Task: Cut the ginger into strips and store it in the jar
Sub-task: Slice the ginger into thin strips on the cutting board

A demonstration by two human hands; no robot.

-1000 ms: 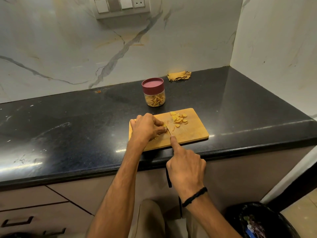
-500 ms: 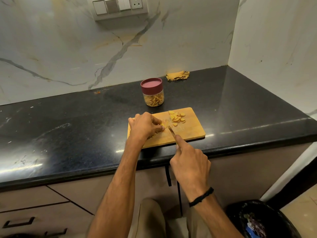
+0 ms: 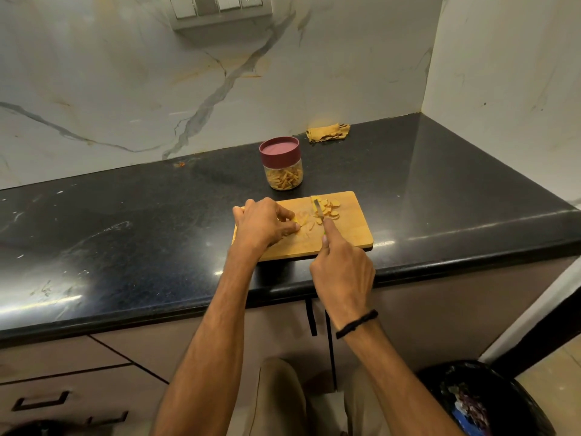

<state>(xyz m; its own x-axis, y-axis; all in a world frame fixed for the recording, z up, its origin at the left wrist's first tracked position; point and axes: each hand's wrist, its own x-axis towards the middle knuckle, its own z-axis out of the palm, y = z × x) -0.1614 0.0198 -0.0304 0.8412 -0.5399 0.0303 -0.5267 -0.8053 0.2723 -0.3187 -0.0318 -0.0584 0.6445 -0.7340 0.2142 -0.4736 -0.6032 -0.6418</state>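
Note:
A wooden cutting board [image 3: 349,234] lies at the front edge of the black counter. My left hand [image 3: 262,223] rests on its left half, fingertips pinching ginger pieces [image 3: 303,222]. My right hand [image 3: 341,269] grips a small knife [image 3: 318,209], index finger stretched along its back, and the blade reaches into a heap of round ginger slices [image 3: 330,209] at the board's far side. Behind the board stands a clear jar [image 3: 283,171] with a maroon lid on and ginger strips inside.
A crumpled yellow cloth [image 3: 327,132] lies by the back wall. A switch panel [image 3: 220,7] hangs on the marble wall above. The side wall closes the counter on the right. Drawers [image 3: 47,401] sit below left, and a black bin [image 3: 481,401] stands on the floor at lower right.
My right hand has carried the knife forward and to the right, from beside my left fingertips into the heap of round slices. My left hand has stayed where it was.

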